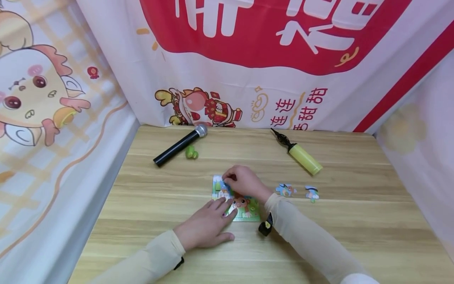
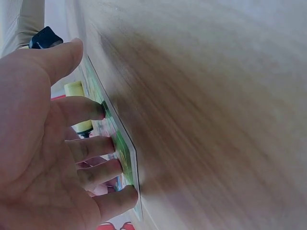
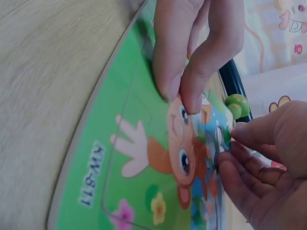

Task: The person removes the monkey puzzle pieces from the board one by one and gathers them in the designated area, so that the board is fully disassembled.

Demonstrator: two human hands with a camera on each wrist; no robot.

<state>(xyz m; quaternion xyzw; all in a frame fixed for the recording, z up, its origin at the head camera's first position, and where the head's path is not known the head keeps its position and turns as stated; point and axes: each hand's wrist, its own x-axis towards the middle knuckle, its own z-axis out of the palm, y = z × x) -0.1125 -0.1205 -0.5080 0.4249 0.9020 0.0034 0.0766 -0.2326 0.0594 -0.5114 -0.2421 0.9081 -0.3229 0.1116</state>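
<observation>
A jigsaw puzzle (image 1: 248, 213) with a cartoon monkey lies flat in its tray on the table; green border and "KW-811" show in the right wrist view. My left hand (image 1: 209, 224) rests its spread fingertips on the puzzle's left front part, thumb apart over the table. In the left wrist view the fingers (image 2: 103, 172) reach across the tray's edge. At the puzzle's far side, my right hand (image 1: 244, 182) pinches a small puzzle piece (image 3: 226, 138) between thumb and fingers, right at the board's surface. The right hand and forearm hide part of the picture.
Two loose puzzle pieces, one nearer (image 1: 285, 189) and one farther right (image 1: 312, 193), lie right of the board. Behind are a black microphone (image 1: 179, 146), a small green object (image 1: 191, 152) and a yellow hand pump (image 1: 305, 158). Printed cloth (image 1: 244, 79) hangs along the table's back edge.
</observation>
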